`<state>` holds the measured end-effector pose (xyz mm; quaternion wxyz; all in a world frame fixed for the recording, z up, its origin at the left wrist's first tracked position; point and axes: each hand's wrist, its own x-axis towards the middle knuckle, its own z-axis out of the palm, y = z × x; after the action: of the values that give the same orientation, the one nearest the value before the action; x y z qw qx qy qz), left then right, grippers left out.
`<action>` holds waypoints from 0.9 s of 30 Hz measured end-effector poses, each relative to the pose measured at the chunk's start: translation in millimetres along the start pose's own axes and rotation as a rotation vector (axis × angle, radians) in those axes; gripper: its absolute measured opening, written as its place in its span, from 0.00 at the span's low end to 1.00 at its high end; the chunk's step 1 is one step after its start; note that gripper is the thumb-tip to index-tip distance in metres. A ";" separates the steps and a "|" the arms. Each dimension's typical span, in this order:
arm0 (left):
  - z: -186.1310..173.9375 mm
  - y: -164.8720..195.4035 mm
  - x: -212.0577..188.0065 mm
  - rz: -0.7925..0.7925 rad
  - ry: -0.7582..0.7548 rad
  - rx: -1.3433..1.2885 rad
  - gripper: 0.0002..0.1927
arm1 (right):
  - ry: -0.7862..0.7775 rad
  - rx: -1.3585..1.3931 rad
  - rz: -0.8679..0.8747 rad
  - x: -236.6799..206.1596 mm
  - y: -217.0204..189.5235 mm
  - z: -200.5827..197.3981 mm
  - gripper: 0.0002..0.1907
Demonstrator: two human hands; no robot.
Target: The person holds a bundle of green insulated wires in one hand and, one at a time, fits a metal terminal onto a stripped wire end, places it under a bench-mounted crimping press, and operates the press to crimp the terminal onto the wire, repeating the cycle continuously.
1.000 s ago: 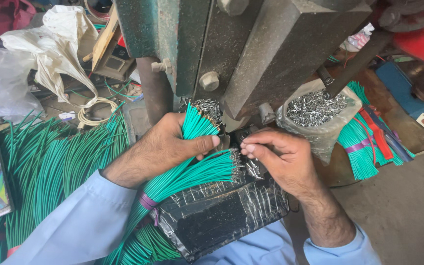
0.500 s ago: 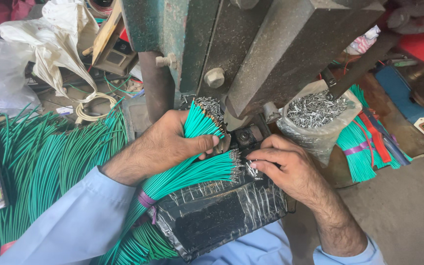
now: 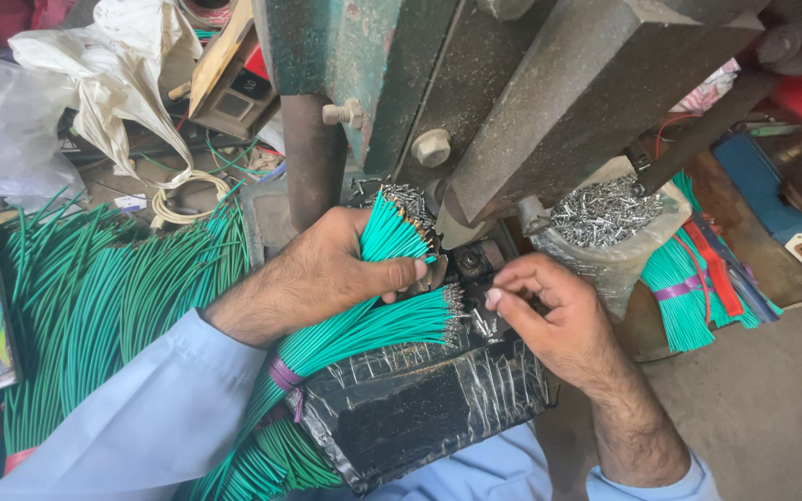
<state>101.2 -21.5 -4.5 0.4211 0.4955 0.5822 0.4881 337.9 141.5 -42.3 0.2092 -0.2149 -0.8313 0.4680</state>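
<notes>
Clutching a fistful of green wires (image 3: 392, 237) in my left hand (image 3: 327, 278), I am keeping their tipped ends fanned up toward the grey press (image 3: 549, 102), so each one sits close to the die. That grip is pressed together around the bunch, thumb lying across the front. A second bundle (image 3: 364, 334), tied with a purple band (image 3: 282, 373), is lying across the black wrapped pad (image 3: 420, 408) just under my wrist, its metal-tipped ends pointing at my right hand (image 3: 559, 325). That hand is hovering at the mouth of the press, thumb and forefinger drawn near each other over the bundle's tips; whether they are pinching a single wire or a small terminal I cannot tell. A clear bag of silvery metal terminals (image 3: 605, 218) is standing just beyond the right hand, within easy reach. More green wires (image 3: 95, 297) are lying heaped at my left, and another banded bunch (image 3: 689, 288) is resting to the right of the bag.
</notes>
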 end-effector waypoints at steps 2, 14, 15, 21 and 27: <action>-0.3 0.6 0.2 0.002 0.010 0.002 0.10 | 0.010 0.117 -0.034 4.3 0.1 6.2 0.12; -3.3 -1.6 0.6 -0.009 -0.015 0.009 0.10 | 0.121 0.286 -0.198 25.9 -1.6 42.9 0.07; -3.3 -2.2 0.7 0.007 -0.018 -0.012 0.09 | 0.116 0.286 -0.188 26.8 -0.1 43.3 0.07; -2.6 -4.4 1.6 -0.020 0.015 0.017 0.10 | 0.102 0.280 -0.158 28.0 6.7 41.6 0.07; -0.6 -5.2 1.2 -0.013 0.013 -0.001 0.10 | 0.094 0.273 -0.163 25.8 4.4 41.8 0.07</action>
<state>99.6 -20.6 -9.6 0.4208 0.4882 0.5880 0.4887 294.5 129.1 -62.1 0.3125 -0.1379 -0.7640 0.5474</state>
